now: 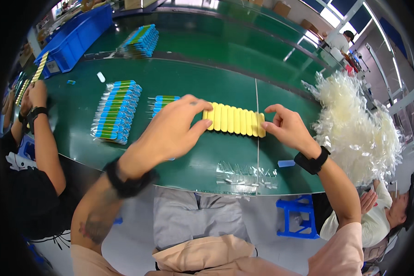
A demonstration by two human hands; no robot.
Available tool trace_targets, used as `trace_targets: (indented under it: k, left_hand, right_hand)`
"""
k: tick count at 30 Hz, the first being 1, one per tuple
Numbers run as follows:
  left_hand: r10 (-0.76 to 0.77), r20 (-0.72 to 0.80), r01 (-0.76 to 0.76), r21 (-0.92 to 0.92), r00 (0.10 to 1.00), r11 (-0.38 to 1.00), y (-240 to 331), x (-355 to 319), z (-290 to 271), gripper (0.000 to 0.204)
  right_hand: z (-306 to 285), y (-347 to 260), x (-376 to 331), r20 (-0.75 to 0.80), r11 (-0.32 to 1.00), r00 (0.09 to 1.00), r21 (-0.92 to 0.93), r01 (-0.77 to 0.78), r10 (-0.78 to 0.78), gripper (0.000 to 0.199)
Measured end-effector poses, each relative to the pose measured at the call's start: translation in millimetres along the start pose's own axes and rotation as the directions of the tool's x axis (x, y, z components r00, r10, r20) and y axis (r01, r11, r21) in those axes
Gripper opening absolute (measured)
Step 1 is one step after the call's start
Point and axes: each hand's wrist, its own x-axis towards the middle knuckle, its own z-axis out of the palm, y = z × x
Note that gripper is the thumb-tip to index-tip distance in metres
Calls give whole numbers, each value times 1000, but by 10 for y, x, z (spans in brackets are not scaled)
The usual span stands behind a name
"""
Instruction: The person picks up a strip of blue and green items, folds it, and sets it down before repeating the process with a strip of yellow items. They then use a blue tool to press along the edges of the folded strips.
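A row of yellow round-ended strips [233, 119], joined side by side with dark lower tips, lies between my hands. My left hand [170, 126] has its thumb and index finger closed on the row's left end. At the right end, my right hand [287, 129] touches the last strip with its thumb; its index finger is apart, above the thumb. Partly behind my left hand is a small blue and green stack [164, 101]. Farther left stands a taller stack of blue and green strips [116, 112] in clear wrapping.
Clear plastic sleeves [246, 175] and a small blue piece [286, 163] lie near the green table's [193, 172] front edge. A big heap of clear bags [354, 124] is at right. A blue bin [78, 39] and another stack [142, 40] stand far left. Co-workers sit on both sides.
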Motion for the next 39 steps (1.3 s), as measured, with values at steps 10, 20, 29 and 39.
trace_targets:
  k: [10, 20, 29, 39]
  left_hand:
    - [-311, -25, 243, -563, 950, 789, 270, -664, 645, 15]
    - [-367, -98, 219, -652, 925, 726, 253, -730, 703, 15]
    - [-316, -58, 222, -594, 947, 774, 236, -755, 655, 11]
    - [-309, -20, 249, -543, 951, 802, 271, -737, 629, 13]
  right_hand:
    - [538, -738, -242, 328, 752, 704, 35, 658, -631, 30]
    - [560, -679, -575, 170, 787, 771, 48, 615, -614, 6]
    - [-2156, -27, -953, -811, 839, 585, 329, 432, 17, 12]
    - [-2692, 1370, -1218, -606, 681, 776, -644, -350, -174, 28]
